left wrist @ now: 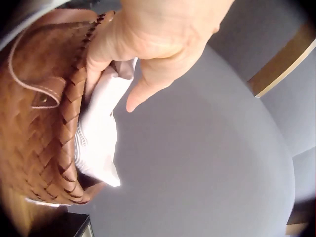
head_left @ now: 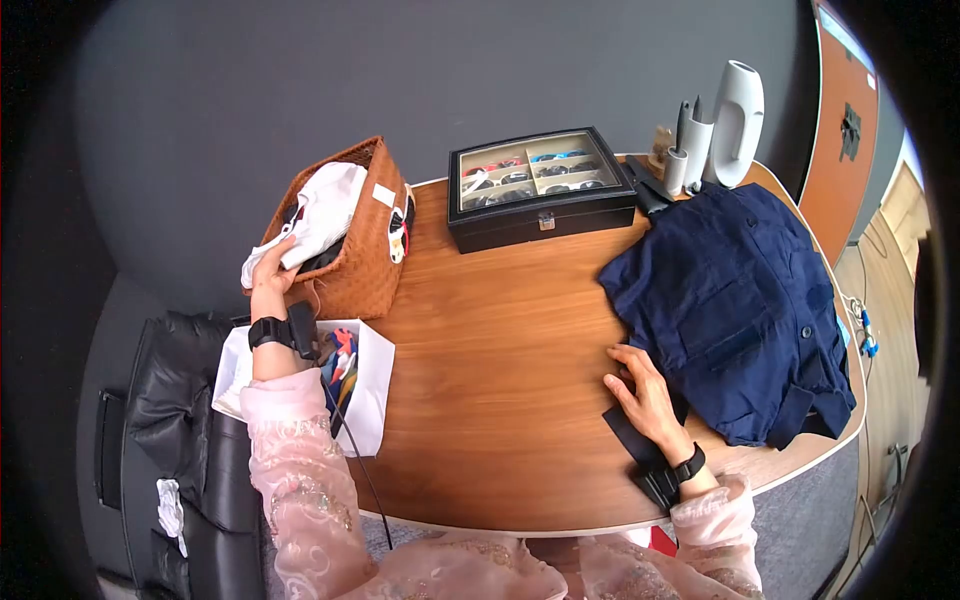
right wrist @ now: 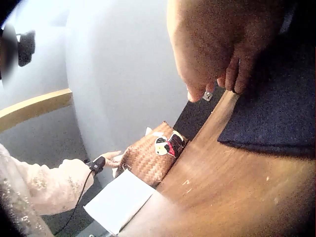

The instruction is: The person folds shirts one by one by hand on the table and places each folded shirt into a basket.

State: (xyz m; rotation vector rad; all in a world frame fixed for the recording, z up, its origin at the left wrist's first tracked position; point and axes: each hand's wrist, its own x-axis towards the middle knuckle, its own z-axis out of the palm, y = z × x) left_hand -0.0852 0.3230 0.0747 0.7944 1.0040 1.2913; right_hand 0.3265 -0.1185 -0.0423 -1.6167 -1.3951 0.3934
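My left hand (head_left: 272, 268) is at the rim of a woven brown basket (head_left: 362, 262), gripping a white cloth (head_left: 325, 208) that lies heaped in its mouth. In the left wrist view the cloth (left wrist: 101, 131) passes between thumb and fingers, and the fingertips are hidden inside the basket. My right hand (head_left: 648, 400) rests at the table's right side with fingers loosely bent, holding nothing. Beside it a navy garment (head_left: 730, 310) with buttons and a pocket lies spread out. A dark strip of fabric (head_left: 628, 437) shows under the right hand.
A white box (head_left: 372, 385) of colourful cloth items stands below the basket. At the back of the wooden table (head_left: 500, 370) sits a black glass-topped eyewear case (head_left: 545, 225). A white knife holder (head_left: 698, 150) and tall white vase-like object (head_left: 738, 125) stand at back right. A cable (head_left: 360, 475) hangs from the left wrist.
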